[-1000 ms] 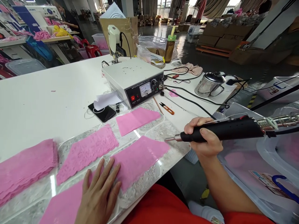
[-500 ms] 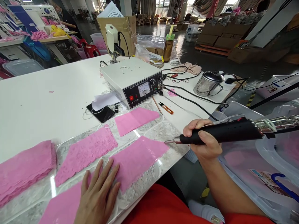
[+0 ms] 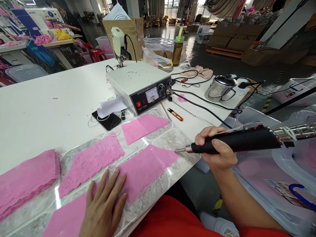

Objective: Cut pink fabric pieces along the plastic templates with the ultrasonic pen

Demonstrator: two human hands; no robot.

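My right hand (image 3: 218, 146) is wrapped round a black handheld ultrasonic welding gun (image 3: 237, 141). Its thin metal tip rests at the right-hand point of a pink fabric piece (image 3: 148, 171). My left hand (image 3: 106, 204) lies flat with fingers stretched, over the left edge of that piece and another pink piece (image 3: 64, 217) beneath the palm. Farther back on the grey marbled sheet (image 3: 172, 138) are a lace-edged pink piece (image 3: 92, 164) and a plain pink piece (image 3: 144, 127). At the far left sits a folded stack of pink lace fabric (image 3: 27, 181).
A white control box (image 3: 140, 85) with a lit red switch stands behind the fabric, its cable running right. Orange thread snips (image 3: 175, 114), a phone (image 3: 107, 121), a lidded glass mug (image 3: 220, 89) and a bottle (image 3: 178, 51) are on the table. Clear plastic bins (image 3: 261, 184) stand at right.
The welding gun and my right hand have shifted very slightly to the right. My left hand and the fabric pieces stay nearly where they were.
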